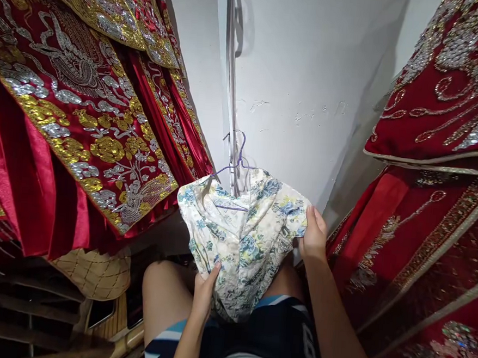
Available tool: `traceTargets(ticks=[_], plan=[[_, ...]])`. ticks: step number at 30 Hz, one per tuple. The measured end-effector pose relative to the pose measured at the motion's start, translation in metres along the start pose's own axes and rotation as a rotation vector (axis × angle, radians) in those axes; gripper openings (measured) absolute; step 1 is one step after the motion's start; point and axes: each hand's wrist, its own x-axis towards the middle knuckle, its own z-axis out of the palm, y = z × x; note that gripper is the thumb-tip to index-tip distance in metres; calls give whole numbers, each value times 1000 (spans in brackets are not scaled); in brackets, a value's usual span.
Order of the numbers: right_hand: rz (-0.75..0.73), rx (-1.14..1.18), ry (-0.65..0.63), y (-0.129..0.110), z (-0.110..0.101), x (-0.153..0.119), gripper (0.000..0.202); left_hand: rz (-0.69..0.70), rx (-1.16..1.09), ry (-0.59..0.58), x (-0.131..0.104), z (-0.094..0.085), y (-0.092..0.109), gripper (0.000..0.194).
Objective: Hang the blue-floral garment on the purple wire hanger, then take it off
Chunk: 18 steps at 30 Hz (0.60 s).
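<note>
A white garment with blue and yellow flowers (250, 245) hangs on a thin purple hanger (241, 158) in the middle, in front of a narrow pale upright. My right hand (314, 233) grips the garment's right shoulder edge between thumb and fingers. Lower down on the left, my left hand (205, 291) pinches the garment's side, thumb on the front and fingers mostly hidden behind the cloth. The garment's neckline is open, and the hanger's lower bar shows inside it.
Red garments with gold and silver sequins (114, 137) hang at the left, and more red beaded garments (439, 122) at the right. A pale wall (304, 69) stands behind. A dark flat device (101, 312) lies on wood at the lower left.
</note>
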Motion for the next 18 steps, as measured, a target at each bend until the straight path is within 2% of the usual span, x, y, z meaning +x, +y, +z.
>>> traceTargets(ticks=[5, 6, 7, 8, 11, 13, 15, 18], plan=[[-131, -185, 364, 34, -25, -43, 24, 62, -55, 40, -6, -6, -10, 78], [-132, -223, 371, 38, -27, -51, 20, 60, -53, 41, -9, -5, -11, 81], [-107, -255, 317, 41, -26, -58, 18, 52, -48, 33, -11, -4, -13, 83], [-51, -280, 194, 43, -23, -65, 20, 44, -45, 22, -14, -2, -13, 83], [178, -374, -381, 43, -4, -81, 33, 36, -48, -12, -22, 5, -11, 81], [242, -445, -662, 43, 10, -92, 38, 47, -48, -24, -26, 9, -7, 77], [239, -490, -789, 44, 20, -102, 40, 47, -47, -39, -28, 11, -3, 75], [231, -491, -821, 46, 25, -112, 41, 47, -33, -54, -28, 9, 0, 72]])
